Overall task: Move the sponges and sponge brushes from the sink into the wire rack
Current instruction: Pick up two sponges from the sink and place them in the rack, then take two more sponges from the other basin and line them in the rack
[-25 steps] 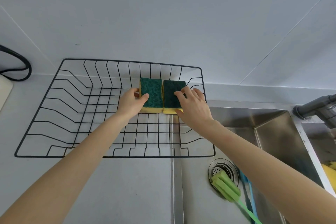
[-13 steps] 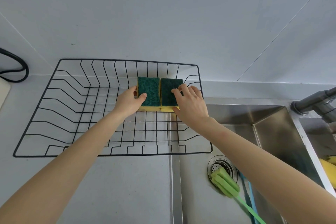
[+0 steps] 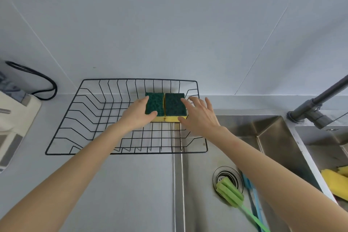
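Note:
Two green-topped yellow sponges lie side by side at the back right of the black wire rack (image 3: 79,118). My left hand (image 3: 137,114) still grips the left sponge (image 3: 156,104) by its left edge. My right hand (image 3: 199,117) has its fingers spread, just touching the right sponge (image 3: 174,104) at its right edge. In the sink (image 3: 197,203) a green sponge brush (image 3: 230,191) lies over the drain, with a blue brush handle (image 3: 251,192) beside it. A yellow sponge (image 3: 334,181) lies in the right basin.
The rack's right end overhangs the sink. A grey faucet (image 3: 316,107) stands at the right. A cream appliance (image 3: 17,115) with a black cord (image 3: 45,81) stands at the left. The wall rises directly behind the rack.
My right hand has opened and let go of the right sponge, which now rests in the rack. The left hand stays on the left sponge. The view has drawn back a little.

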The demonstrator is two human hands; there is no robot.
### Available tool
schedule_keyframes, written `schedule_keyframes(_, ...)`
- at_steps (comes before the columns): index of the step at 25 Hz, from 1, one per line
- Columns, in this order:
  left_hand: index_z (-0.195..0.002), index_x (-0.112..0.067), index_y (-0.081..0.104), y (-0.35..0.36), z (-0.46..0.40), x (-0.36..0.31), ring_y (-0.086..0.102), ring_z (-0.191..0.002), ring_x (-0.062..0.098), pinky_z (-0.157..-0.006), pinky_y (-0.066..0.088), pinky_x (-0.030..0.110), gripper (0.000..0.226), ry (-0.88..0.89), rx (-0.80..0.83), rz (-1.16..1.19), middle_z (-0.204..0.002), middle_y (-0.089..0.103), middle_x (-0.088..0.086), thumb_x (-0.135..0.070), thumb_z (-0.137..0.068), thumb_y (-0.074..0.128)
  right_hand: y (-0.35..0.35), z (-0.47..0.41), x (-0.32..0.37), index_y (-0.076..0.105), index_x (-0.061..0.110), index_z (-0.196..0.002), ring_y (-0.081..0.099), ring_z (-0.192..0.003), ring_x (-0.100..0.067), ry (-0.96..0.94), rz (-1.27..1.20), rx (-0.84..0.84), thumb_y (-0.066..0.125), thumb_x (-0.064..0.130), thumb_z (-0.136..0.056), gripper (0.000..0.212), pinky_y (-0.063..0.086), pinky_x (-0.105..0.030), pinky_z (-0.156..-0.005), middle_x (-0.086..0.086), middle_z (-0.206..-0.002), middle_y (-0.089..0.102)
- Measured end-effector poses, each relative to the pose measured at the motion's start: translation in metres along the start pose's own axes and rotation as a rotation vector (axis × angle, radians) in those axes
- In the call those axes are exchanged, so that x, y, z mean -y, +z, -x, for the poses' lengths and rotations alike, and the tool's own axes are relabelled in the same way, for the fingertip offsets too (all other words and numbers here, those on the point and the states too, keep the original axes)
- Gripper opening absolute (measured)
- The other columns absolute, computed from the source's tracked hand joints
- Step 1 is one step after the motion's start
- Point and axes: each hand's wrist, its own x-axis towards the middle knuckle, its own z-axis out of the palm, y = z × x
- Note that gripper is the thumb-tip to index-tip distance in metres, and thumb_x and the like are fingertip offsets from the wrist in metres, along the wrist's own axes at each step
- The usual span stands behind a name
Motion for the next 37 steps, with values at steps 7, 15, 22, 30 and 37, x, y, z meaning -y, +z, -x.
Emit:
schedule_keyframes(7, -0.145, -0.01, 0.015, 0.013, 0.062, -0.047, 0.03, -0.137, 0.027, -0.111, 0.03, 0.043, 0.068, 0.093, -0.08, -0.194, -0.15, 0.027, 0.015, -0.033, -0.09, 0.048, -0.025, 0.061, -0.023, 0.019, 0.021, -0.148, 0.015, -0.145, -0.028, -0.014, -0.047, -0.027, 0.043, 0.037, -0.093, 0.062, -0.001, -0.045, -0.119, -0.014, -0.156, 0.02)
schedule_keyframes(15, -0.146, -0.018, 0.008, 0.073, 0.114, -0.107, 0.012, -0.144, 0.028, -0.116, 0.019, 0.049, 0.07, 0.07, -0.081, -0.262, -0.158, 0.008, 0.008, -0.043, -0.09, 0.043, -0.031, 0.135, -0.084, 0.012, 0.021, -0.149, 0.01, -0.147, -0.027, -0.027, -0.001, 0.0, 0.044, 0.04, -0.093, 0.068, 0.001, -0.047, -0.12, -0.012, -0.157, 0.016)
schedule_keyframes(22, -0.147, -0.021, 0.005, 0.138, 0.149, -0.157, 0.006, -0.145, 0.027, -0.118, 0.013, 0.049, 0.071, 0.045, -0.01, -0.249, -0.158, 0.005, 0.006, -0.046, -0.091, 0.04, -0.022, 0.203, -0.152, 0.011, 0.021, -0.15, 0.004, -0.148, -0.027, 0.02, 0.003, 0.086, 0.044, 0.039, -0.093, 0.068, -0.002, -0.048, -0.119, -0.012, -0.159, 0.011)
schedule_keyframes(30, -0.147, -0.023, 0.005, 0.166, 0.174, -0.176, 0.008, -0.145, 0.025, -0.117, 0.011, 0.05, 0.071, 0.119, 0.072, -0.329, -0.158, 0.007, 0.005, -0.05, -0.09, 0.039, 0.001, 0.261, -0.185, 0.014, 0.021, -0.149, 0.007, -0.147, -0.028, 0.167, -0.046, 0.085, 0.044, 0.04, -0.093, 0.067, 0.001, -0.049, -0.119, -0.011, -0.158, 0.015)
schedule_keyframes(37, -0.146, -0.022, 0.005, 0.181, 0.19, -0.191, 0.004, -0.145, 0.027, -0.119, 0.007, 0.05, 0.071, 0.231, 0.082, -0.375, -0.158, 0.004, 0.006, -0.049, -0.09, 0.039, 0.017, 0.302, -0.187, 0.015, 0.022, -0.149, 0.007, -0.147, -0.026, 0.272, -0.105, 0.043, 0.044, 0.039, -0.093, 0.065, 0.0, -0.049, -0.119, -0.007, -0.158, 0.016)
